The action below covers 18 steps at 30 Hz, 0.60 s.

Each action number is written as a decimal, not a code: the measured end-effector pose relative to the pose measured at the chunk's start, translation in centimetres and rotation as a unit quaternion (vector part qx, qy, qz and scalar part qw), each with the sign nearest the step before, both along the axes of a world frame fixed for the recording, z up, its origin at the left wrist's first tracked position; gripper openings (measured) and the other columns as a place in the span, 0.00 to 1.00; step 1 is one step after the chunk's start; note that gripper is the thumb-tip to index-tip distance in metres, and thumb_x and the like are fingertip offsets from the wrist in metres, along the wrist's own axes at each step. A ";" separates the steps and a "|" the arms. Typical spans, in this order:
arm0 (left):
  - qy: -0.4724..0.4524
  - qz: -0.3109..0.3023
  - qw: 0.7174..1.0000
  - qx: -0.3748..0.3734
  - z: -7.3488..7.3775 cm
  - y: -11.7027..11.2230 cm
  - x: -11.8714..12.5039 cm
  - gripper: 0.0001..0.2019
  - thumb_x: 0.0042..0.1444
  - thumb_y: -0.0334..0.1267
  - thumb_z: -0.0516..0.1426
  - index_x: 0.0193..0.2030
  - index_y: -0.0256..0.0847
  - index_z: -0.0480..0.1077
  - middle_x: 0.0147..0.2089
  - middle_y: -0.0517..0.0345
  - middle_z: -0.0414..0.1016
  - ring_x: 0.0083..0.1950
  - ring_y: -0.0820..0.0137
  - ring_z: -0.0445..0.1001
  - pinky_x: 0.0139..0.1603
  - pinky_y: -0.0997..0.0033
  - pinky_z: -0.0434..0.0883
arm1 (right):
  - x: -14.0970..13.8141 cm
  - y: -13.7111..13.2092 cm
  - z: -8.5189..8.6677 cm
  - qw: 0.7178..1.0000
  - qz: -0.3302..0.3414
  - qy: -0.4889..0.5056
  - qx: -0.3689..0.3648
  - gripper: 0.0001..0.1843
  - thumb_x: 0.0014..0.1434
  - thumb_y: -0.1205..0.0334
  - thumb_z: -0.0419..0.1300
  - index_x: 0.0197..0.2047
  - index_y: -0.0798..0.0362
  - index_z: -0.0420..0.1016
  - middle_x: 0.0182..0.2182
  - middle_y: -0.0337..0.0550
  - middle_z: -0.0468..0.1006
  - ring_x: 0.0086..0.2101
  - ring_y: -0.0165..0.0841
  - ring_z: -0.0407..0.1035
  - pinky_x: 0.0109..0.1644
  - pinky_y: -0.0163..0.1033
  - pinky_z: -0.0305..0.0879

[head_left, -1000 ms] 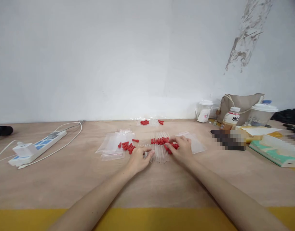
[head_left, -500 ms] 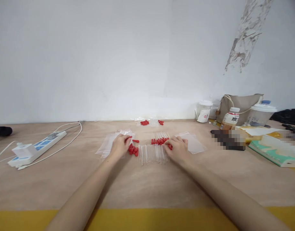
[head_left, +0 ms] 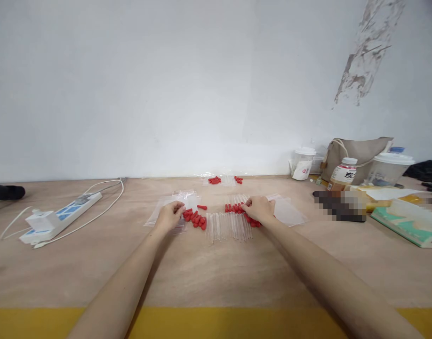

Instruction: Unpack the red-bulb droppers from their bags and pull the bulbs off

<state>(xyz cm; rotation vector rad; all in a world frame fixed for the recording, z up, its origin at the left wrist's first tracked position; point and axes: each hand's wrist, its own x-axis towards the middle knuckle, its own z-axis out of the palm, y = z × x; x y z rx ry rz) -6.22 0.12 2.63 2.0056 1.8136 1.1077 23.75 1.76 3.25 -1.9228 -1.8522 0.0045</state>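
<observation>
My left hand (head_left: pixel 169 216) is over the clear plastic bags (head_left: pixel 156 214) on the left, fingers bent and slightly apart. Its fingertips are beside a loose cluster of red rubber bulbs (head_left: pixel 198 220); nothing shows between them. One more red bulb lies apart, just above the cluster. Thin clear tubes (head_left: pixel 230 228) lie side by side in a row in the middle. Behind them is a second set of clear tubes with red bulbs (head_left: pixel 232 208) lined up at their near ends. My right hand (head_left: pixel 260 209) pinches at the right end of this red row and partly covers it.
At the back lie small clear bags with red bulbs (head_left: pixel 215 180). More clear bags (head_left: pixel 288 211) are right of my right hand. A white power strip (head_left: pixel 64 219) with cables is at left. A lidded cup (head_left: pixel 303 164), bottle (head_left: pixel 343 174), grey bag (head_left: pixel 360 150) and green-white box (head_left: pixel 406 223) stand right.
My left hand has drawn back left from the red bulbs, and the bulb seen in its fingers no longer shows there. My right hand has moved up onto the red row. The view has shifted slightly.
</observation>
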 end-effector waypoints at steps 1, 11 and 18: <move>0.000 0.005 1.000 0.000 0.0 0.0 -0.1 0.14 0.49 0.44 0.51 0.35 0.37 0.70 0.26 0.58 0.73 0.28 0.70 0.71 0.33 0.72 0.66 | 0.0 0.0 0.0 1.000 -0.004 -0.004 -0.001 0.12 0.50 0.56 0.53 0.25 0.49 0.76 0.26 0.46 0.76 0.35 0.39 0.66 0.41 0.46 0.48; 0.007 0.045 0.999 -0.003 0.6 -0.8 0.2 0.11 0.47 0.42 0.51 0.30 0.39 0.71 0.26 0.58 0.74 0.26 0.70 0.70 0.30 0.73 0.63 | -0.6 0.2 -0.3 0.999 0.000 -0.039 0.029 0.11 0.49 0.64 0.52 0.25 0.52 0.76 0.28 0.49 0.76 0.36 0.41 0.65 0.39 0.46 0.48; -0.012 0.062 0.998 0.032 1.2 -1.3 1.1 0.10 0.46 0.39 0.52 0.30 0.38 0.71 0.30 0.56 0.74 0.29 0.68 0.70 0.34 0.70 0.64 | -0.5 -0.9 0.5 0.996 0.012 -0.019 0.092 0.12 0.53 0.63 0.50 0.27 0.51 0.75 0.29 0.45 0.76 0.37 0.38 0.63 0.39 0.43 0.45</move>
